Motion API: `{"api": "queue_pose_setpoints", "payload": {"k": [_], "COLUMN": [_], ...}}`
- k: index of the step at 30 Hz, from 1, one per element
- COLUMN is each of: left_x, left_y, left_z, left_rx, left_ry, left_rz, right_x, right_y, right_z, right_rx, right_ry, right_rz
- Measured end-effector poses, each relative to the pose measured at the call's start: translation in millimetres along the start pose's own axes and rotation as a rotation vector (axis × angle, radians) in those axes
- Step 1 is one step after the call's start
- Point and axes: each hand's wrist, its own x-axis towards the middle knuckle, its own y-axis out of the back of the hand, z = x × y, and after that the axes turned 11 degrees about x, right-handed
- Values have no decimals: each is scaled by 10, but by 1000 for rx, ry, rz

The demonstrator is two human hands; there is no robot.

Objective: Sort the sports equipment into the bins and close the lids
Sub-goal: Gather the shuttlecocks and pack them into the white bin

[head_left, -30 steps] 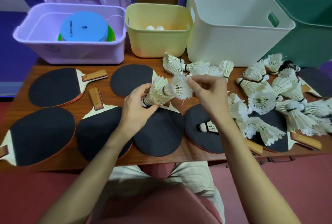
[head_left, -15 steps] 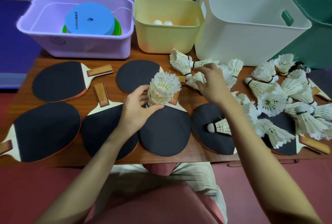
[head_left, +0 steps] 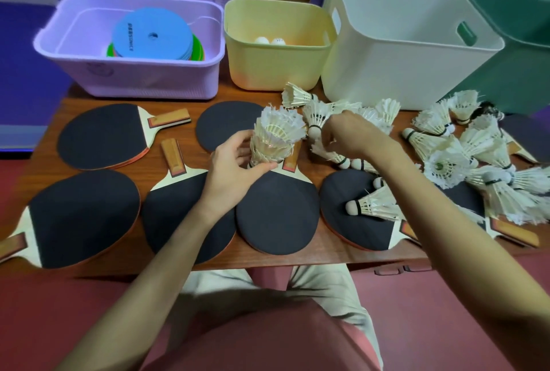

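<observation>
A nested stack of white shuttlecocks (head_left: 275, 139) stood upright in the left hand (head_left: 235, 168), feathers up, the fingers closed around its lower part just above the table (head_left: 315, 247). Just to its right, the right hand (head_left: 348, 135) reached down into a loose shuttlecock (head_left: 317, 116) lying among others near the table's middle; its fingers were curled over the feathers, but whether they had actually closed on one could not be told. More shuttlecocks (head_left: 464, 159) lay scattered in a heap across the right side of the table, some resting on the paddles there, and one (head_left: 369, 203) lay on its side on a black paddle (head_left: 351, 209) under the right forearm. Other black-faced paddles (head_left: 101, 135) lay flat over the left and centre of the table, several overlapping at their edges. Along the far edge stood four open bins: a lilac bin (head_left: 143, 78) holding a pile of flat discs with a blue disc (head_left: 151, 34) on top, a yellow bin (head_left: 276, 69) with two white balls (head_left: 269, 41) inside, a large white bin (head_left: 395, 69), and a dark green bin (head_left: 518, 72) at the far right, their lids raised behind them.
</observation>
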Motion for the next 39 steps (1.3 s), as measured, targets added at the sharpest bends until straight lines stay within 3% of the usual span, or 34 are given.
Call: {"api": "queue_pose_setpoints", "payload": {"k": [4, 9, 14, 16, 23, 39], "left_x": [-5, 23, 112, 154, 314, 1845], "left_y": [36, 48, -48, -133, -514, -1202], "left_z": [28, 51, 227, 334, 776, 1937], "left_rx": [21, 84, 183, 225, 311, 640], "left_ry": [-10, -17, -54, -94, -204, -525], "left_rz": [7, 27, 33, 21, 19, -110], "right_x": [-201, -439, -669, -754, -967, -309], "right_y": [158, 280, 410, 468, 448, 1058], "right_z": [-1, 72, 57, 26, 306, 1630], "right_rx": [186, 345, 731, 880, 938, 1086], "right_ry": [-1, -5, 77, 123, 171, 33], "right_rz": [31, 236, 878, 988, 811, 1157]}}
